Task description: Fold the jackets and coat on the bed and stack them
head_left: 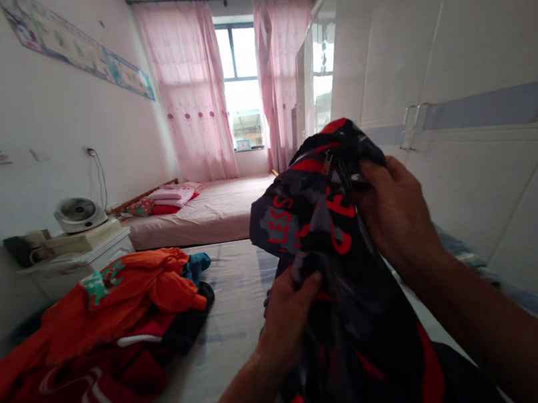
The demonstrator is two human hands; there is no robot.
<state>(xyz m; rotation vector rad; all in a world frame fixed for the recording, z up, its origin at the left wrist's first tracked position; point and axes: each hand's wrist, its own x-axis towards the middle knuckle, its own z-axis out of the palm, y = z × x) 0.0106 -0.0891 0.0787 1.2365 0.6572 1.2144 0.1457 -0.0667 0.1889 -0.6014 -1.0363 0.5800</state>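
Note:
A black and grey jacket [356, 310] with red lettering and red trim hangs bunched in front of me, its lower part running out of view. My right hand [394, 210] grips its upper edge by a zip, thumb and fingers closed on the cloth. Lower down, my left hand [290, 313] pinches a fold of the same jacket. To the left lies a heap of clothes: an orange garment [130, 289] with a green print on top, and a dark red one [76, 398] with white stripes under it.
Beneath the clothes is a pale bed sheet [226, 289]. A nightstand [104, 249] with a fan [79, 213] stands at left. Beyond is a second bed [219, 209] with folded pink bedding [172, 196]. White wardrobe doors [487, 175] line the right side.

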